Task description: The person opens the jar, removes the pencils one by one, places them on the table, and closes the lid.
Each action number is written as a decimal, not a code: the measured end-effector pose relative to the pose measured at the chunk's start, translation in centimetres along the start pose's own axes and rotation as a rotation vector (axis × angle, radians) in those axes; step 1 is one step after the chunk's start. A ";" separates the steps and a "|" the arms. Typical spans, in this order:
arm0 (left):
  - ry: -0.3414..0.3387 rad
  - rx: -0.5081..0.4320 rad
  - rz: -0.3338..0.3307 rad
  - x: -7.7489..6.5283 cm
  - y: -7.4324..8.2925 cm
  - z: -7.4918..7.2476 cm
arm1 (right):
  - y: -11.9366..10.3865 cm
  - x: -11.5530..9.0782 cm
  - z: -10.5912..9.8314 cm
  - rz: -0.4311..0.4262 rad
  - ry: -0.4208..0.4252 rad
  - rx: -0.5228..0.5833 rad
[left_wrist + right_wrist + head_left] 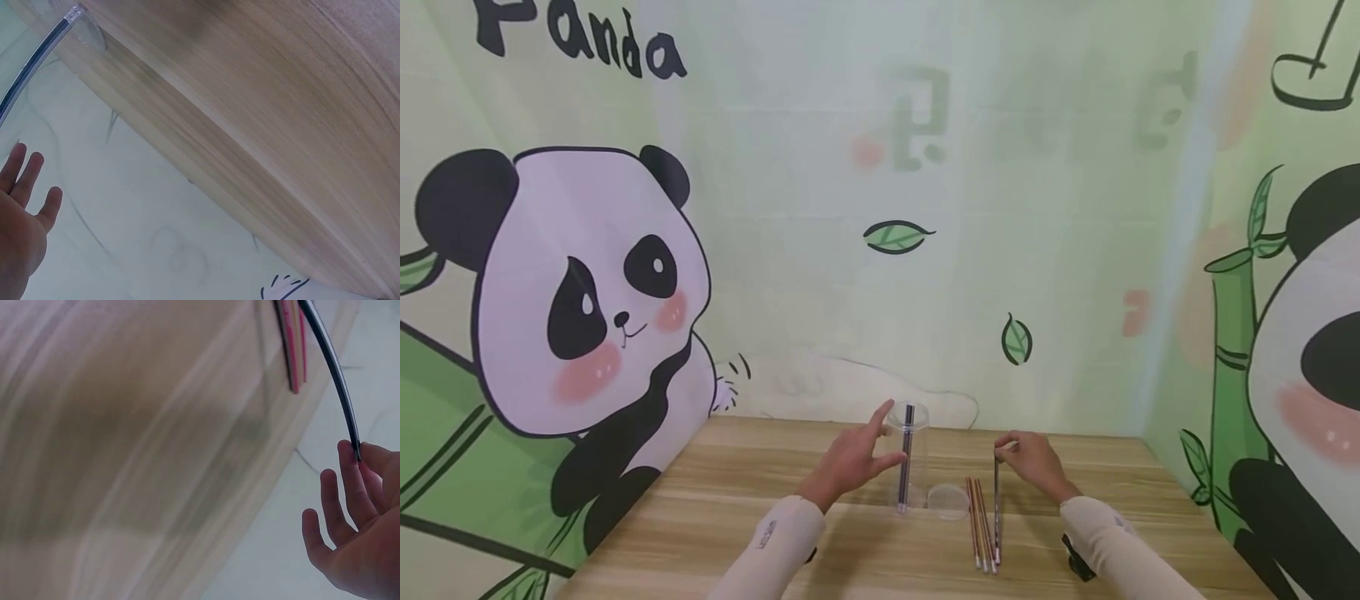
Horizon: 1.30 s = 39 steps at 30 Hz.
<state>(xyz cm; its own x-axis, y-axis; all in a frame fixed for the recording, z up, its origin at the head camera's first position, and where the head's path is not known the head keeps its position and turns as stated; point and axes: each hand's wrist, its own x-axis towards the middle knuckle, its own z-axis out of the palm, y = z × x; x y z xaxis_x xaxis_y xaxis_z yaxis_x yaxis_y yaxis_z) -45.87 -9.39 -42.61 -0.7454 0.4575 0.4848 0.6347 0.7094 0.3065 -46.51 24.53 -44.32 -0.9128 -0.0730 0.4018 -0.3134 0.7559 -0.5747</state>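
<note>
Pencils (977, 525) lie in a row on my wooden table (700, 517) in the head view, pale ends nearest me. My right hand (1033, 460) pinches a dark pencil (997, 508) by its top, just beside them. A clear round lid (948, 502) lies between that row and the clear plastic cylinder (919, 471), which stands upright with pencil-like dark shafts (904, 492) inside. My left hand (852, 458) spreads thumb and forefinger at the cylinder, thumb across its front; whether they touch it, I cannot tell. A panda backdrop (805, 292) rises behind.

In the left wrist view, three of my fingers extend near the shafts.

In the right wrist view, my thumb and forefinger pinch the dark pencil's end, other fingers fanned out.
</note>
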 end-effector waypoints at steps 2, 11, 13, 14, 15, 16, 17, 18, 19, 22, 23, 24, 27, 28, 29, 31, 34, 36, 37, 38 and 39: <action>-0.006 -0.002 -0.008 0.0 0.0 0.0 | 0.4 -0.2 0.5 -0.007 0.000 -0.002; -0.011 -0.001 -0.028 0.0 0.1 -0.1 | 1.4 -0.9 2.4 -0.019 0.014 -0.001; -0.017 0.000 -0.030 0.0 0.1 -0.1 | 1.5 -1.1 2.8 -0.005 0.016 -0.016; -0.017 -0.001 -0.027 0.0 0.1 -0.1 | 1.5 -1.1 3.0 -0.002 0.014 -0.023; -0.017 -0.003 -0.030 0.0 0.2 -0.1 | 1.5 -1.2 3.2 0.008 0.011 -0.026; -0.017 -0.005 -0.030 0.0 0.2 -0.1 | 1.5 -1.2 3.3 0.012 0.007 -0.031; -0.017 -0.008 -0.030 0.0 0.3 -0.2 | 1.5 -1.2 3.4 0.022 0.005 -0.035; -0.015 -0.010 -0.028 0.0 0.3 -0.2 | 1.5 -1.3 3.5 0.023 0.003 -0.045; -0.015 -0.011 -0.029 0.0 0.4 -0.2 | 1.5 -1.4 3.7 0.027 0.002 -0.054; -0.012 -0.010 -0.023 0.1 0.5 -0.2 | 1.6 -1.5 4.1 0.031 0.001 -0.073; -0.012 -0.011 -0.020 0.1 0.5 -0.1 | 1.7 -1.6 4.2 0.032 0.005 -0.077; -0.011 -0.010 -0.019 0.1 0.5 -0.1 | 1.7 -1.6 4.3 0.030 0.008 -0.078; -0.011 -0.015 -0.019 0.1 0.4 -0.1 | 1.7 -1.7 4.5 0.023 0.023 -0.074; -0.011 -0.019 -0.019 0.1 0.4 -0.1 | 1.6 -1.8 4.5 0.020 0.027 -0.072; -0.010 -0.021 -0.021 0.1 0.4 -0.2 | 1.6 -1.8 4.6 0.018 0.030 -0.068; -0.008 -0.021 -0.020 0.0 0.4 -0.2 | 1.5 -1.8 4.6 0.011 0.034 -0.066; -0.008 -0.017 -0.023 0.0 0.3 -0.2 | 1.4 -1.9 4.6 0.007 0.035 -0.064; -0.006 -0.013 -0.022 0.0 0.3 -0.3 | 1.3 -1.8 4.6 0.004 0.034 -0.071; -0.007 -0.012 -0.024 -0.1 0.3 -0.3 | 1.3 -1.8 4.6 0.003 0.033 -0.075; -0.006 -0.011 -0.025 -0.1 0.3 -0.3 | 1.3 -1.8 4.7 0.004 0.033 -0.078; -0.005 -0.010 -0.024 -0.1 0.3 -0.4 | 1.3 -1.8 4.7 0.005 0.033 -0.080</action>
<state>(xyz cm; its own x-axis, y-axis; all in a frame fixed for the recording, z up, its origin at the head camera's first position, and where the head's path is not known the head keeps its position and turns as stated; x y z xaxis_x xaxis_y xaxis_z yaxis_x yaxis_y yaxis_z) -45.48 -9.41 -42.26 -0.7616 0.4431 0.4728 0.6185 0.7148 0.3263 -46.52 22.53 -49.12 -0.9047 -0.0491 0.4232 -0.2862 0.8058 -0.5184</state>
